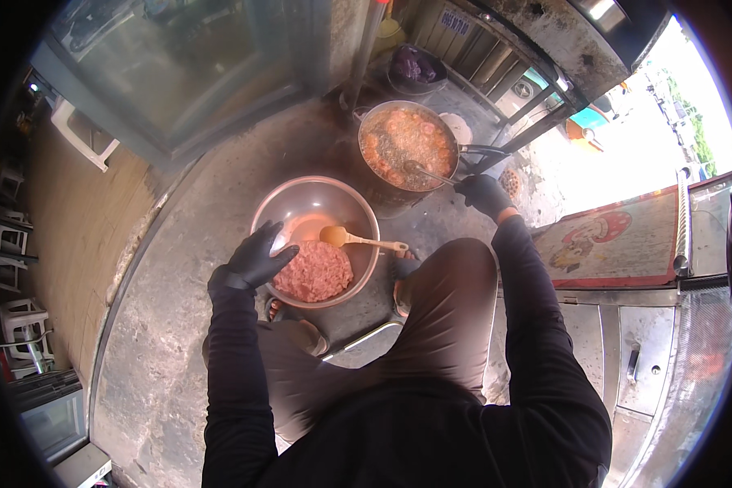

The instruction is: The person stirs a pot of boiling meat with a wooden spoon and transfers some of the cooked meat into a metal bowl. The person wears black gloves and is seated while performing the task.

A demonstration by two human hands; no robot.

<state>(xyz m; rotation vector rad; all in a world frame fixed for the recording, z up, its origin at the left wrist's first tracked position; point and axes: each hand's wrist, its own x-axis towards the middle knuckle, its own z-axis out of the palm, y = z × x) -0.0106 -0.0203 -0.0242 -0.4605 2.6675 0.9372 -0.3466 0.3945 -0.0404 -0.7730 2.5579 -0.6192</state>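
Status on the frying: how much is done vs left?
Done: the pot of oil already holds many browned pieces. In hand: right hand holds a utensil reaching into the pot; left hand is on the raw mince. Left: a large mound of mince remains in the steel bowl, wooden spoon resting in it.

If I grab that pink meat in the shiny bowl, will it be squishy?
Probably. The pink minced meat lies in a soft, lumpy heap, so it would likely squash and stick to your fingers. It looks wet, so maybe slippery too. The left hand touching it wears a glove.
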